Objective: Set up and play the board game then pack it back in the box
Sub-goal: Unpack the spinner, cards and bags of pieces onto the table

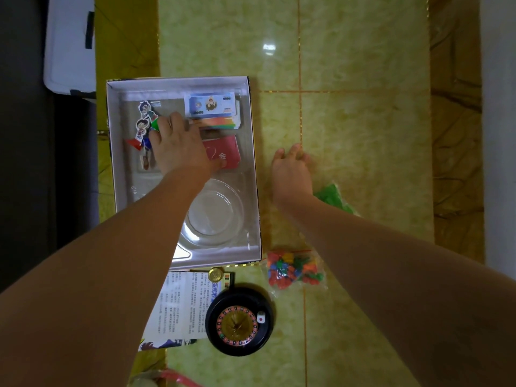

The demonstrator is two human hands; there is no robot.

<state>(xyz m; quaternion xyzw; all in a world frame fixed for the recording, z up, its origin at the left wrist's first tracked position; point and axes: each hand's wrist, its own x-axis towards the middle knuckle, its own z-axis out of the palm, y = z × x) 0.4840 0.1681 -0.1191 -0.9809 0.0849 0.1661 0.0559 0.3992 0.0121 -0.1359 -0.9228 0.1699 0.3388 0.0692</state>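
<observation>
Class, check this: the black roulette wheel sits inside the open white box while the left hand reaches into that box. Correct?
No. In the head view the black roulette wheel lies on the green tiled floor outside the white box; the left hand does reach in.

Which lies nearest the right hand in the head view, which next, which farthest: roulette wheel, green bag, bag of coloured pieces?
From the right hand:
1. Green bag, beside the wrist.
2. Bag of coloured pieces, by the box's near corner.
3. Roulette wheel, beside the leaflet.
</observation>
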